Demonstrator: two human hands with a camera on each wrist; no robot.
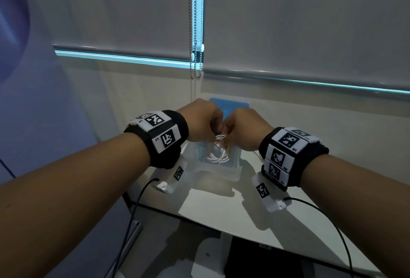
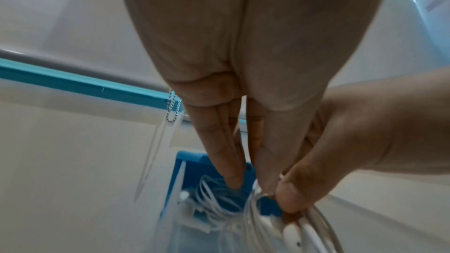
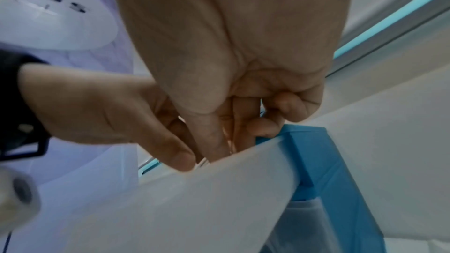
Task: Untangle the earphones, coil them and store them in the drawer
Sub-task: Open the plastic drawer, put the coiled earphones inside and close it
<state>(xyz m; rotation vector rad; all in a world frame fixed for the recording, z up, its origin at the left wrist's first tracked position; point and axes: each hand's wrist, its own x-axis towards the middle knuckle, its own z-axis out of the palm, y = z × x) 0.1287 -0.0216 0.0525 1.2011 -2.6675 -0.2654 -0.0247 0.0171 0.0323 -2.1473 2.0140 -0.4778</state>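
The white earphones [image 1: 219, 138] are wound into a small coil held just above the open translucent drawer [image 1: 235, 168]. Both hands meet over it. My left hand [image 1: 211, 130] pinches the coil from the left, and my right hand [image 1: 229, 136] pinches it from the right. In the left wrist view the coil [image 2: 316, 235] hangs under the right thumb [image 2: 292, 197], with the left fingertips [image 2: 233, 178] pointing down into the drawer. In the right wrist view the drawer's white wall [image 3: 219, 199] hides the coil, and the left thumb [image 3: 180, 158] presses beside my right hand [image 3: 243, 132].
More loose white cable [image 1: 218, 158] lies on the drawer's floor [image 2: 212, 202]. The drawer belongs to a blue storage unit [image 1: 230, 103] standing on a white table [image 1: 221, 209] against the wall. Bead chains [image 1: 195, 62] hang from the blinds behind. Black wrist-camera cables trail off the table's front edge.
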